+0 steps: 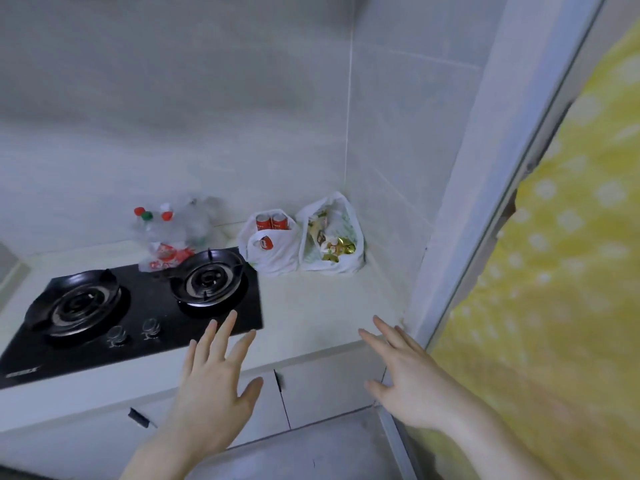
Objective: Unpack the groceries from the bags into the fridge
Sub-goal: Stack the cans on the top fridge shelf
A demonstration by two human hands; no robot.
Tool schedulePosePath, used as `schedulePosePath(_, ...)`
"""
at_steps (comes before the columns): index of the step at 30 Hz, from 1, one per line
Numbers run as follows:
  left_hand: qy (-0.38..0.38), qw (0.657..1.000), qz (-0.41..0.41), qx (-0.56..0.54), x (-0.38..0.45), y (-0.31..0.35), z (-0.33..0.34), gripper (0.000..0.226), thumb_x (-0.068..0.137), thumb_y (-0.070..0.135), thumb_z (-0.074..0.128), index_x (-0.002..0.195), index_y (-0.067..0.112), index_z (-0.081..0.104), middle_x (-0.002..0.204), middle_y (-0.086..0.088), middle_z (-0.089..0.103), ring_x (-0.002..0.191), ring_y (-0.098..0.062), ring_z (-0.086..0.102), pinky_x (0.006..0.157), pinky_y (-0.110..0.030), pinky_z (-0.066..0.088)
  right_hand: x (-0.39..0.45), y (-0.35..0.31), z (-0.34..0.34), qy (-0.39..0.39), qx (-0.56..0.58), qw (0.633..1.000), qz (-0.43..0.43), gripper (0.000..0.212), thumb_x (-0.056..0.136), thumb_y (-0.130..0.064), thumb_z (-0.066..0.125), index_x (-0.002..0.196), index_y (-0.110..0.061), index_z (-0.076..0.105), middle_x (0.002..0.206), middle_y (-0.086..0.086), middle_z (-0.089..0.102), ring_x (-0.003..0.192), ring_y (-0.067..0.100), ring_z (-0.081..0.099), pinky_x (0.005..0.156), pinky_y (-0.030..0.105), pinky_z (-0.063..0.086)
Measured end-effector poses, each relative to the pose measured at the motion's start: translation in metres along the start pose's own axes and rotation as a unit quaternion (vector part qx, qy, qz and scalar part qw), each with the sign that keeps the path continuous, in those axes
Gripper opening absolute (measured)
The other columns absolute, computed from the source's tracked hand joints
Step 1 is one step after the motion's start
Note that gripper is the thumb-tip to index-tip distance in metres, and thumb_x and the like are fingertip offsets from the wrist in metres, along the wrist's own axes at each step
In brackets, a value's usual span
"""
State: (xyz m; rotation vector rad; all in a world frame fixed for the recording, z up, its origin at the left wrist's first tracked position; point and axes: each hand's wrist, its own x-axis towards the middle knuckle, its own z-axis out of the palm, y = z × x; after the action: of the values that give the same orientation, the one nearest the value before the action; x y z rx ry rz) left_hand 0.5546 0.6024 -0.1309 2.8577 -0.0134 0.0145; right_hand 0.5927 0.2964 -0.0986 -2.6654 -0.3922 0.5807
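**A:** Starting with the big stuff: we've got a pale bench (311, 306) running into a tiled corner, and on our right a yellow dotted curtain (554, 271) behind a door frame. The black two-burner hob (138, 306) takes up the left part of the bench.

**B:** And the groceries?

**A:** All at the back. Two white bags sit side by side, touching, in the corner. The left bag (273, 251) has two red cans standing upright in it; the right bag (332, 237) is open on top with gold-wrapped bits and other packets we can't make out. Left of them, a clear-wrapped pack of water bottles (169, 233) with red and green caps sits right behind the far burner, its bottom edge on the hob.

**B:** Anything between us and the bags?

**A:** Just bare bench in front of them. Our left hand (211, 386) hovers over the bench's front edge near the hob corner, grip wide, fingers spread, holding nothing. Right hand (408, 379) is the same, spread and empty, near the door frame. Both are well apart from the bags.
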Motion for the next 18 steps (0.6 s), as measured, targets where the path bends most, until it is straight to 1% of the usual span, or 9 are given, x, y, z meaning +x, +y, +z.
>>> schedulePosePath(2, 0.012, 1.0, 0.0, -0.005, 0.02, -0.011, -0.005, 0.074, 0.092, 0.059, 0.039, 0.16, 0.039, 0.021, 0.169, 0.011, -0.018, 0.157, -0.02, -0.019, 0.124, -0.04, -0.012, 0.023, -0.01, -0.006, -0.001, 0.0, 1.0, -0.005, 0.075, 0.105, -0.039, 0.049, 0.164, -0.042, 0.003, 0.17, -0.019, -0.019, 0.16, 0.019, -0.01, 0.13, 0.041, 0.006)
schedulePosePath(4, 0.023, 1.0, 0.003, -0.005, 0.042, -0.024, -0.01, 0.07, 0.099, 0.054, 0.047, 0.161, 0.038, 0.019, 0.169, 0.011, -0.02, 0.156, -0.02, -0.022, 0.122, -0.038, -0.016, 0.048, -0.021, -0.011, -0.001, -0.002, 1.0, -0.007, 0.075, 0.105, -0.04, 0.049, 0.164, -0.042, 0.003, 0.17, -0.019, -0.019, 0.16, 0.019, -0.01, 0.13, 0.043, 0.005)
schedulePosePath(6, 0.028, 1.0, 0.007, -0.007, 0.063, -0.038, -0.016, 0.071, 0.1, 0.05, 0.051, 0.161, 0.038, 0.019, 0.169, 0.012, -0.02, 0.156, -0.019, -0.023, 0.121, -0.036, -0.018, 0.074, -0.033, -0.018, 0.003, -0.002, 1.0, -0.008, 0.074, 0.105, -0.04, 0.049, 0.164, -0.043, 0.003, 0.17, -0.018, -0.019, 0.16, 0.019, -0.01, 0.13, 0.043, 0.005)
schedulePosePath(10, 0.03, 0.999, 0.018, -0.013, 0.105, -0.071, -0.025, 0.071, 0.099, 0.051, 0.051, 0.162, 0.039, 0.02, 0.17, 0.011, -0.018, 0.157, -0.02, -0.02, 0.122, -0.036, -0.015, 0.125, -0.056, -0.028, 0.018, 0.002, 1.0, -0.014, 0.074, 0.104, -0.045, 0.05, 0.164, -0.043, 0.006, 0.17, -0.02, -0.015, 0.16, 0.016, -0.006, 0.13, 0.038, 0.008)
schedulePosePath(14, 0.027, 0.999, 0.018, -0.006, 0.14, -0.101, -0.032, 0.074, 0.091, 0.053, 0.049, 0.16, 0.034, 0.03, 0.172, 0.006, -0.006, 0.159, -0.025, -0.009, 0.122, -0.037, -0.012, 0.172, -0.073, -0.033, 0.017, 0.01, 1.0, -0.023, 0.073, 0.103, -0.046, 0.051, 0.163, -0.043, 0.009, 0.17, -0.022, -0.013, 0.159, 0.01, -0.002, 0.128, 0.034, 0.011)
schedulePosePath(18, 0.022, 1.0, -0.005, -0.011, 0.171, -0.117, -0.033, 0.072, 0.097, 0.049, 0.053, 0.161, 0.038, 0.022, 0.172, 0.006, -0.008, 0.158, -0.023, -0.013, 0.121, -0.034, -0.014, 0.216, -0.083, -0.042, 0.009, 0.012, 0.999, -0.048, 0.074, 0.102, -0.045, 0.053, 0.163, -0.043, 0.011, 0.17, -0.023, -0.012, 0.158, 0.006, -0.003, 0.128, 0.032, 0.012)
